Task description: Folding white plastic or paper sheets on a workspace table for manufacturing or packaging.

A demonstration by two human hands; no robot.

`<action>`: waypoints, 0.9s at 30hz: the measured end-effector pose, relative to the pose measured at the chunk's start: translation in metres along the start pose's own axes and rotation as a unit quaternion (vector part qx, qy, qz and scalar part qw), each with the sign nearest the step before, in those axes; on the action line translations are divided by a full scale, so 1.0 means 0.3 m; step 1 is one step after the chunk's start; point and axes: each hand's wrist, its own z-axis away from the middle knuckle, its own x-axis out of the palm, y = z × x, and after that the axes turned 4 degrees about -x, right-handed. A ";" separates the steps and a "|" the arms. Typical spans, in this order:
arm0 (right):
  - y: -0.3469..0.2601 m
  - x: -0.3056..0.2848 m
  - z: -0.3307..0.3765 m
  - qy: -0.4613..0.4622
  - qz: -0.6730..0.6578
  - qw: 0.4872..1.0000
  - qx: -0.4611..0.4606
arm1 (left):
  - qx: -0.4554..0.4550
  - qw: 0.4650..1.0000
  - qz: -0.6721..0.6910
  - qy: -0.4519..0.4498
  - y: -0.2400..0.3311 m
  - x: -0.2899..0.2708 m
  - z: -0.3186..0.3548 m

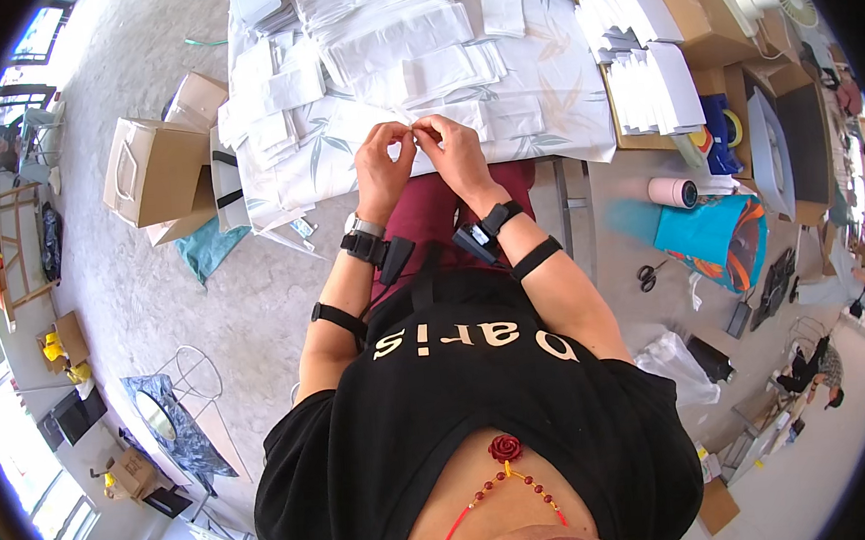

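At the near edge of a table [576, 138] with a white leaf-print cover, my two hands meet fingertip to fingertip. Thumb and forefinger of my left hand [381, 168] are closed in a pinch, and my right hand [459, 160] pinches right against them. Whatever lies between the fingertips is too small to make out. Flat white packets [387, 47] are spread in overlapping rows just beyond my hands. A smaller pile of white packets [274, 80] lies to the left.
Cardboard boxes [157, 169] stand left of the table. To the right are stacked white folded pieces [656, 89], a blue tape dispenser [720, 134], a pink tumbler [672, 192] and a fan [793, 1]. Scissors [651, 276] lie near a blue bag [696, 236]. Another person [821, 373] is far right.
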 end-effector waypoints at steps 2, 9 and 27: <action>-0.007 0.004 0.002 0.000 -0.001 1.000 0.004 | -0.001 1.000 -0.010 0.001 0.010 -0.009 0.002; -0.005 0.018 0.007 0.020 -0.023 0.999 0.008 | 0.003 1.000 -0.023 0.011 0.039 -0.026 0.004; 0.138 0.021 0.050 0.069 -0.035 0.992 0.101 | -0.078 0.990 0.030 0.113 -0.072 -0.045 -0.002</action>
